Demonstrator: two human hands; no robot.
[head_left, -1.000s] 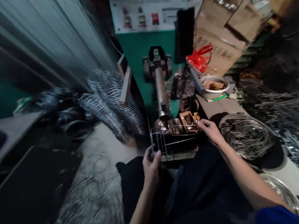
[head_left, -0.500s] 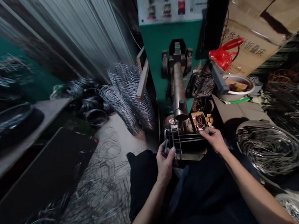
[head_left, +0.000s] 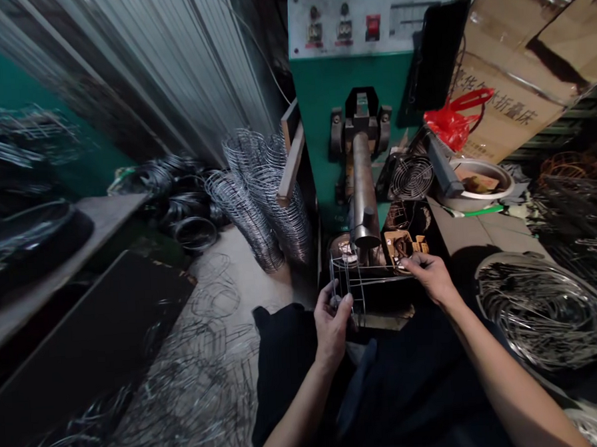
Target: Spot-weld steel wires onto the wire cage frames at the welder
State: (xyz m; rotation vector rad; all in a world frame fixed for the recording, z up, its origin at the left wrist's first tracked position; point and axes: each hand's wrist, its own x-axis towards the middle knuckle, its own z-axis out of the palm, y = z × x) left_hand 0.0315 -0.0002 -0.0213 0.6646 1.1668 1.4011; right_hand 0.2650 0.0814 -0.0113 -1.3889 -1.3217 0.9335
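My left hand [head_left: 333,318] is closed round the left end of a small wire frame [head_left: 362,300], thumb and fingers on its thin bars. The frame lies below the tip of the machine's metal cylinder [head_left: 364,200]. At the right, my right hand [head_left: 431,278] pinches the end of the long wires that run out from the frame. Just behind that hand sits a yellowish block [head_left: 398,245] in the dark opening under the green machine [head_left: 306,96].
Stacked wire rings [head_left: 265,205] stand left of the machine beside a jutting bar [head_left: 291,167]. Loose wires [head_left: 197,382] cover the floor at left. On the right are a basin of wires [head_left: 548,310], a white bowl [head_left: 507,189] and a cardboard box [head_left: 502,99].
The camera view has shifted, so the machine and its surroundings appear slightly lower and farther right. Both hands keep their grip on the wire frame.
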